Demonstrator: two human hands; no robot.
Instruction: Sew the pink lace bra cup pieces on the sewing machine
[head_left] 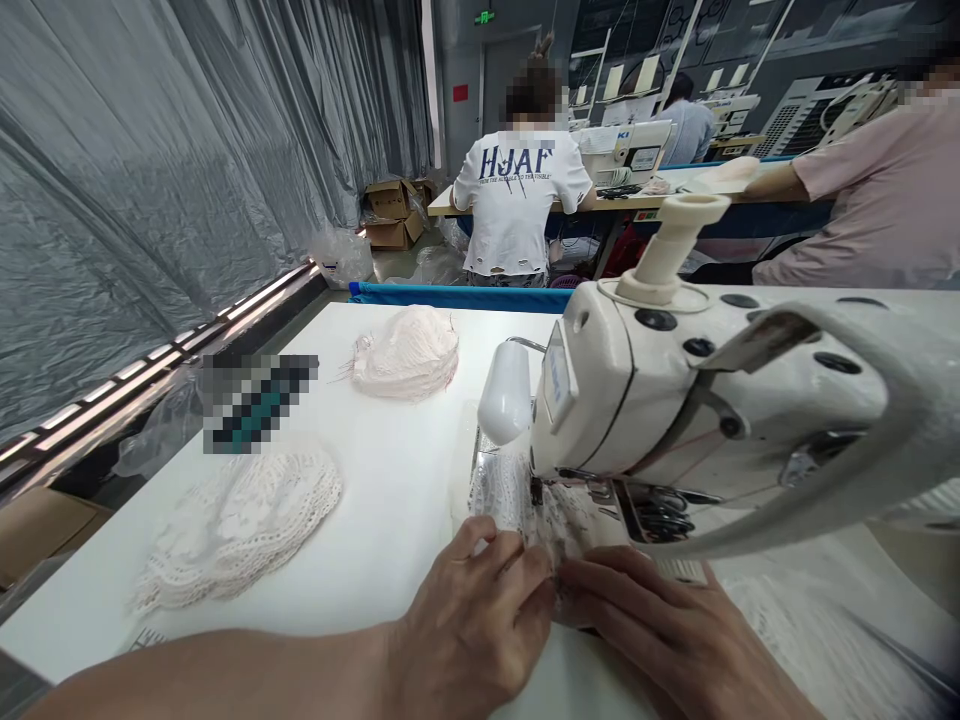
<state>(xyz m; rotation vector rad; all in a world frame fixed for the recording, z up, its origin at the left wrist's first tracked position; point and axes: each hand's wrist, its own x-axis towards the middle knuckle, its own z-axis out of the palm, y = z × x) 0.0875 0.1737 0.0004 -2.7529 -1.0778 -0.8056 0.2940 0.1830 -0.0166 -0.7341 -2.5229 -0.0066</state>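
Note:
White lace fabric lies gathered under the needle area of a sewing machine. My left hand is in front of the machine, its fingers curled closed on the near part of the lace. Close against it on the right, my right hand has its fingers pressed together on the same fabric, thumb hidden. The fingertips nearly meet at the lace, and part of the cloth is covered by them. More pale lace spreads to the right of my right hand.
A scalloped white lace piece lies on the white table at left, and a pinkish-white cloth piece farther back. A white lamp hangs beside the machine head. People sit at other machines beyond; cardboard boxes stand behind.

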